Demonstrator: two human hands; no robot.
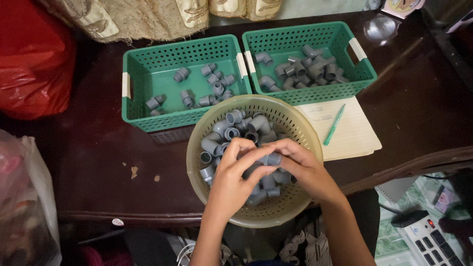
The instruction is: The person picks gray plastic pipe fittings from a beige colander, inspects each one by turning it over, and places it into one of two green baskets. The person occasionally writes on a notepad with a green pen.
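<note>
Both hands' grip clamped on one grey pipe fitting: left hand, right hand. Round basket remains mostly full; both green bins partly filled.

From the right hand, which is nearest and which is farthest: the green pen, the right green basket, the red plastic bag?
1. Green pen, just up and right of the right hand, on the paper.
2. Right green basket, behind the pen.
3. Red plastic bag, far left.

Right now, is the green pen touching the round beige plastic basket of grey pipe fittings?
Apart. The head view shows the green pen lying on cream paper, with bare paper between it and the round beige plastic basket.
</note>
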